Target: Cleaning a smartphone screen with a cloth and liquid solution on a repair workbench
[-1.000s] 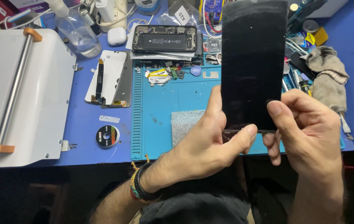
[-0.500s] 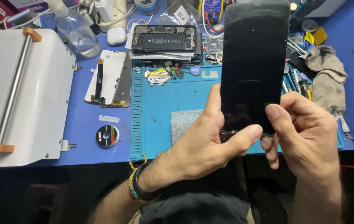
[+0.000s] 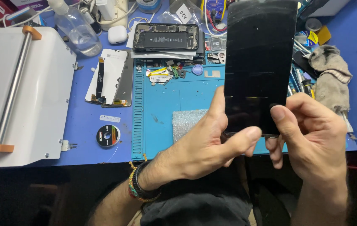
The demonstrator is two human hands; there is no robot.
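The left hand [image 3: 205,144] and the right hand [image 3: 312,138] both hold 1 black phone screen [image 3: 259,62]. The screen stands up tall, above the blue mat [image 3: 161,104] and close to the camera. The hands grip it at its bottom end. The left thumb lies along the screen's left edge, and a left finger curls under the bottom edge. The right thumb presses on the front of the glass near the bottom right corner, with the other right fingers tucked behind. Both hands are closed snug on the screen. The glass is dark and shows thin scratches and smudges. A band of beads sits on the left wrist.

On the mat, just left of the left hand, lies a small grey pad [image 3: 186,121]. At the far edge of the mat sits an open phone [image 3: 166,37] with its insides showing. To the left of the mat lie 2 flat phone parts [image 3: 109,77], and near them a small round roll of tape [image 3: 108,136]. A big white machine [image 3: 40,96] fills the left side of the table. A grey rag [image 3: 331,75] lies on the right, beside some tools. A clear bottle [image 3: 76,31] stands near the back.
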